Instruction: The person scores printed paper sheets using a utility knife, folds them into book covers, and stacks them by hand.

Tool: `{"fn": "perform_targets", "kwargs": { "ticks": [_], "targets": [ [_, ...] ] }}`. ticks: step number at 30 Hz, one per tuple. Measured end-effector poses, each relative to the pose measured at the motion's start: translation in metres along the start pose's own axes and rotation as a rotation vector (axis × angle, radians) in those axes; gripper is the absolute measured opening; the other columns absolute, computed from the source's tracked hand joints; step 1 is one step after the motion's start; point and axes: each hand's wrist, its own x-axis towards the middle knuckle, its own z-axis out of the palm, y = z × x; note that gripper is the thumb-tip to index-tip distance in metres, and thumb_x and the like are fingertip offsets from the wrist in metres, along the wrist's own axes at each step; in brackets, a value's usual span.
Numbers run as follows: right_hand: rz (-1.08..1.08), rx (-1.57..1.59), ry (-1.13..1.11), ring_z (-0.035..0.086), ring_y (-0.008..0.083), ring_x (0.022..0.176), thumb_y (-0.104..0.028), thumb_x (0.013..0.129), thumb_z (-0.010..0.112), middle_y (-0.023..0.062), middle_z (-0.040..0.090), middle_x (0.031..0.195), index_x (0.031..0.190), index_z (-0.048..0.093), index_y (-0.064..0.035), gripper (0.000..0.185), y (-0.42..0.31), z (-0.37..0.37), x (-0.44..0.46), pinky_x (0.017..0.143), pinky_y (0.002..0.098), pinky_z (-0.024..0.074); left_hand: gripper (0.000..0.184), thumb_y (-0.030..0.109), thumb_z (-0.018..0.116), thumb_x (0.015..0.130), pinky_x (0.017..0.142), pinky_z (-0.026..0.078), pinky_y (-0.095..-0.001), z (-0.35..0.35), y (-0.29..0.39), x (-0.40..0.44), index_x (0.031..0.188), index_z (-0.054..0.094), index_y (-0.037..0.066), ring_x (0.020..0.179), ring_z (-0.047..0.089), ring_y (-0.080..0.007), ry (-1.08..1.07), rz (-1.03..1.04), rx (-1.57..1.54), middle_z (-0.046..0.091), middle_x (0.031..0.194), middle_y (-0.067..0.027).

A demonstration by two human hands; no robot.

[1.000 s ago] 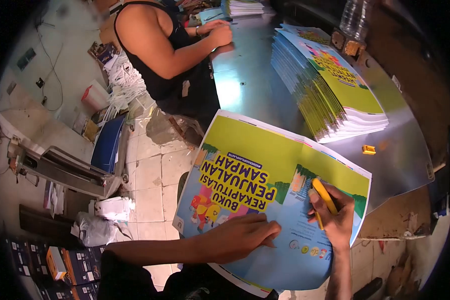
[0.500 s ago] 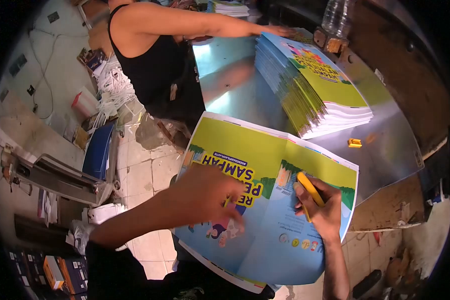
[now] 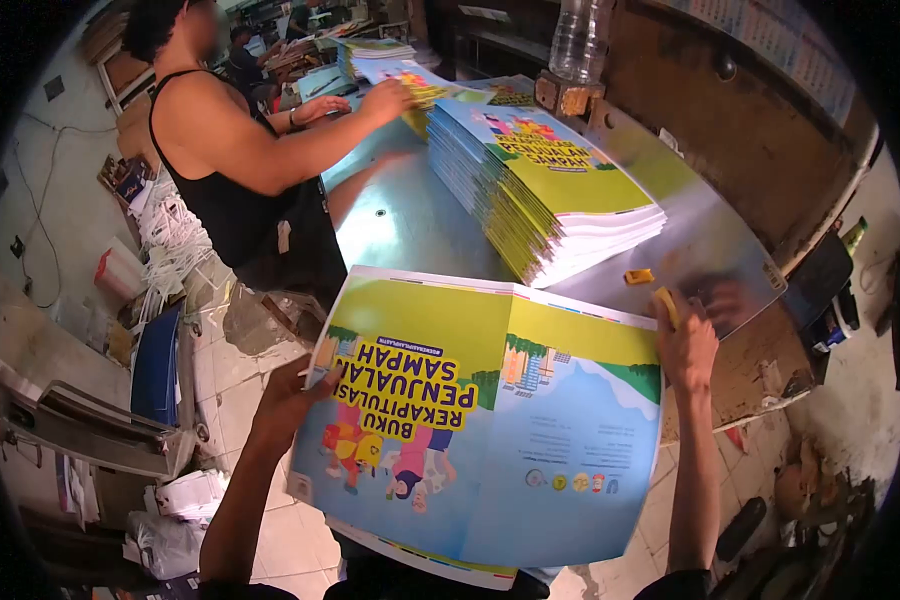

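Note:
A booklet (image 3: 570, 440) lies spread with its printed cover up, its lettering upside down to me, below the table edge. My left hand (image 3: 288, 395) is closed on its left edge, with the thumb on top. My right hand (image 3: 688, 345) is by the upper right edge of the booklet, its fingers closed around a slim yellow tool (image 3: 667, 308). The tool's exact kind is hard to make out. A small yellow block (image 3: 638, 276) sits on the table just beyond that hand. Past it stands a tall stack of matching booklets (image 3: 570, 180).
Across the metal table (image 3: 380, 235), a person in a black tank top (image 3: 215, 170) handles more booklets (image 3: 410, 85). A clear plastic bottle (image 3: 580, 40) stands on a wooden block (image 3: 567, 95). Paper scraps (image 3: 160, 215) are piled on the floor at left.
My left hand has moved from over the cover to its left edge and grips it. My right hand has moved off the page to the upper right with the yellow tool. The other person's arm has drawn back.

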Motion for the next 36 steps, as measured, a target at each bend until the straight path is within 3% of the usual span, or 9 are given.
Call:
{"fn": "perform_targets", "kwargs": {
  "ticks": [4,6,18,22,24,27,30,33,36],
  "targets": [
    [-0.267,-0.162,0.347,0.068,0.0402,0.096,-0.027,0.091,0.073,0.019,0.07,0.107,0.115,0.069,-0.0019,0.035,-0.001,0.005,0.0,0.086,0.0469,0.0544,0.039,0.017,0.067,0.099,0.078,0.057,-0.0307,0.006,0.026,-0.007,0.134,0.058,0.002,0.087,0.072,-0.0136,0.055,0.307,-0.038,0.076,0.105,-0.011],
    [-0.385,0.326,0.29,0.064,0.0392,0.106,-0.029,0.088,0.077,0.0197,0.07,0.112,0.118,0.069,-0.0015,0.041,-0.032,-0.023,0.003,0.096,0.0479,0.0493,0.043,0.014,0.069,0.097,0.08,0.058,-0.0295,0.004,0.04,-0.011,0.136,0.055,0.001,0.091,0.073,-0.0151,0.042,0.309,-0.01,0.075,0.11,-0.0138],
    [-0.733,0.92,-0.689,0.058,0.0293,0.127,-0.051,0.08,0.083,0.0167,0.066,0.132,0.142,0.057,-0.0024,0.083,-0.104,-0.094,0.085,0.112,0.0379,0.0405,0.061,0.018,0.075,0.091,0.102,0.047,-0.0343,0.005,0.083,0.027,0.143,0.048,0.0,0.117,0.062,-0.0153,-0.03,0.876,-0.212,0.065,0.131,-0.0072],
    [-0.599,1.016,-0.775,0.063,0.0224,0.115,-0.041,0.078,0.087,0.0134,0.07,0.124,0.133,0.065,0.0,0.072,-0.113,-0.111,0.094,0.103,0.0359,0.0463,0.066,0.02,0.075,0.091,0.105,0.045,-0.034,-0.001,0.091,0.036,0.146,0.044,0.0,0.121,0.06,-0.0164,-0.138,0.874,-0.338,0.062,0.134,-0.0067],
    [-0.609,0.841,-0.854,0.061,0.0165,0.114,-0.018,0.075,0.09,0.0106,0.068,0.125,0.13,0.063,0.0032,0.065,-0.111,-0.13,0.1,0.097,0.0313,0.0462,0.062,0.018,0.073,0.092,0.105,0.045,-0.0332,-0.001,0.09,0.045,0.144,0.046,0.0,0.122,0.06,-0.0168,-0.195,0.891,-0.374,0.062,0.134,-0.0075],
    [-0.767,1.095,-0.646,0.072,0.0151,0.084,-0.01,0.078,0.087,0.0093,0.078,0.092,0.099,0.078,0.0026,0.026,-0.119,-0.16,0.086,0.078,0.029,0.0548,0.046,0.017,0.067,0.098,0.101,0.046,-0.0322,-0.005,0.088,0.056,0.139,0.051,0.002,0.117,0.06,-0.0165,-0.184,0.764,-0.322,0.06,0.135,-0.0095],
    [-0.782,1.144,-0.504,0.073,0.0125,0.075,-0.005,0.077,0.086,0.01,0.078,0.086,0.1,0.078,0.0024,0.025,-0.133,-0.188,0.08,0.069,0.0263,0.0564,0.047,0.025,0.063,0.102,0.105,0.045,-0.0342,0.014,0.112,0.048,0.142,0.051,0.004,0.123,0.058,-0.0178,-0.065,0.644,0.096,0.057,0.138,-0.0097],
    [-0.747,1.01,-0.259,0.073,0.0153,0.075,-0.013,0.078,0.087,0.0108,0.077,0.087,0.098,0.077,0.0011,0.027,-0.154,-0.212,0.066,0.071,0.0275,0.0577,0.056,0.031,0.064,0.102,0.115,0.036,-0.0395,0.012,0.163,0.021,0.147,0.046,0.003,0.133,0.053,-0.0241,-0.38,0.646,-0.011,0.054,0.144,-0.0139],
    [-0.691,0.871,0.116,0.072,0.0138,0.077,-0.016,0.084,0.083,0.0082,0.077,0.089,0.102,0.077,-0.0003,0.024,-0.177,-0.231,0.044,0.074,0.0272,0.0572,0.061,0.027,0.07,0.097,0.116,0.033,-0.0432,0.024,0.201,-0.023,0.148,0.046,0.004,0.127,0.058,-0.0275,-0.54,1.004,0.194,0.056,0.143,-0.0184]
  ]
}}
